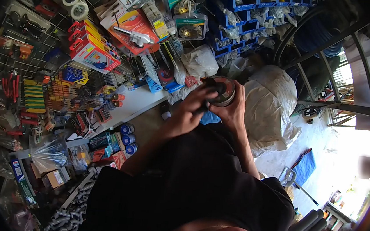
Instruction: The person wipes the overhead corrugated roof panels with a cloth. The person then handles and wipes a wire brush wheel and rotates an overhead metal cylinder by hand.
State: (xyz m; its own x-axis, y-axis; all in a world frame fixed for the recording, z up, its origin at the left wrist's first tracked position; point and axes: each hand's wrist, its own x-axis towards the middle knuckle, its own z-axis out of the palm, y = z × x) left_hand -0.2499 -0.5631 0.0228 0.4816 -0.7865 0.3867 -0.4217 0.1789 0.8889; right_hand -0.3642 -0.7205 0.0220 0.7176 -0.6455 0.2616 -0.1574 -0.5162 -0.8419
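A round disc-shaped item (225,92) with a reddish face and a dark rim is up in front of the chest. My right hand (234,107) is wrapped round its right and lower side. At its left side is my left hand (193,108), slightly blurred, with fingers bent around a small dark object (211,92) that I cannot make out. That dark object overlaps the disc's left edge; whether the two are joined is unclear. A whitish plastic bag (201,60) lies just beyond the hands.
Packaged tools hang on a wire rack (44,66) at the left. Blue bins (241,28) stand at the top. A large covered sack (269,109) is close on the right. Blue-lidded cans (129,138) sit lower left, and a metal frame (329,71) stands upper right.
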